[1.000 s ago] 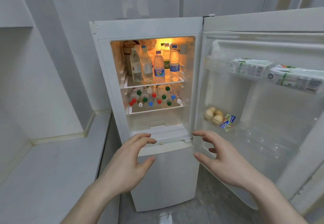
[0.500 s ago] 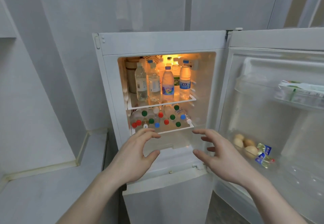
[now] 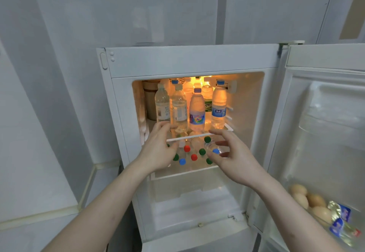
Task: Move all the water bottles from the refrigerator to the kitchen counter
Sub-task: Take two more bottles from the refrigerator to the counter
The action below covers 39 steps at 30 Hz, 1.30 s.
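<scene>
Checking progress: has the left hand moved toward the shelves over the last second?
Yes. The left hand has gone from below the refrigerator's compartment opening up to the upper shelf rail, fingertips at the standing bottles.

Two bare forearms are showing from the bottom edge, no sleeves, cuffs or gloves covering them anywhere in view. Left hand [image 3: 158, 151] and right hand [image 3: 235, 159] are wearing nothing: no rings, watch, wristband or bandage showing on wrists or fingers [image 3: 217, 132]. Nails are looking short and unpainted where visible, though motion blur is softening the right fingertips.
</scene>
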Available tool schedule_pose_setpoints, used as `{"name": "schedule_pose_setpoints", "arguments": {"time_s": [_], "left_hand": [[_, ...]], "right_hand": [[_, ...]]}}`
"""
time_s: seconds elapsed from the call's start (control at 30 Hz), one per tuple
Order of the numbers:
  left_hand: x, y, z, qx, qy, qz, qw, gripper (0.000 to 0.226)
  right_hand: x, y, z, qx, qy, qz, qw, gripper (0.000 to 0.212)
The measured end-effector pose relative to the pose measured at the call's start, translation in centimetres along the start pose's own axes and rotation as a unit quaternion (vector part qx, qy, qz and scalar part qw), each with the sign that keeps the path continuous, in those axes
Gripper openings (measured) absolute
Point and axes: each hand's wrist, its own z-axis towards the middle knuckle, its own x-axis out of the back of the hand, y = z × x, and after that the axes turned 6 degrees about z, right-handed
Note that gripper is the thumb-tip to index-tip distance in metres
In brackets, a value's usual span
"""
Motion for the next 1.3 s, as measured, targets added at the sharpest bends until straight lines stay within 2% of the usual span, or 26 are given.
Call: {"name": "schedule_pose_setpoints", "arguments": {"time_s": [0.3,0.4,0.57,0.67,0.8,1.03,1.3], "left_hand": [[-2.0,-0.4,11.1,0.164,0.092,-0.083,0.979,0.057],[-2.1,-1.6,14.3,0.173,0.135,-0.087,0.972,0.058],[-2.5,-2.8,18.1,0.226,0.168,-0.062,0.957,0.071],[-2.8,-3.5,19.8,0.226,0.175,-0.087,0.954,0.069],[-3.0,-4.8,21.2,0.217,0.163,-0.084,0.959,0.07],[-3.0,-5.5,21.1,0.254,0.148,0.001,0.956,0.064],[-3.5,-5.1,18.4,0.19,0.175,-0.028,0.966,0.055]], "right_hand": [[-2.1,2.6,12.5,0.033,0.028,0.02,0.999,0.068],[-3.2,2.9,16.6,0.039,0.013,0.035,0.999,0.073],[-5.4,4.0,21.9,0.032,0.007,-0.022,0.999,0.078],[-6.3,4.0,23.7,0.036,0.005,-0.043,0.998,0.075],[-7.4,4.2,25.6,0.041,-0.024,-0.015,0.999,0.076],[-8.2,5.6,26.2,0.038,-0.016,-0.043,0.998,0.067],[-8.0,5.9,23.8,0.036,0.004,0.063,0.997,0.069]]}}
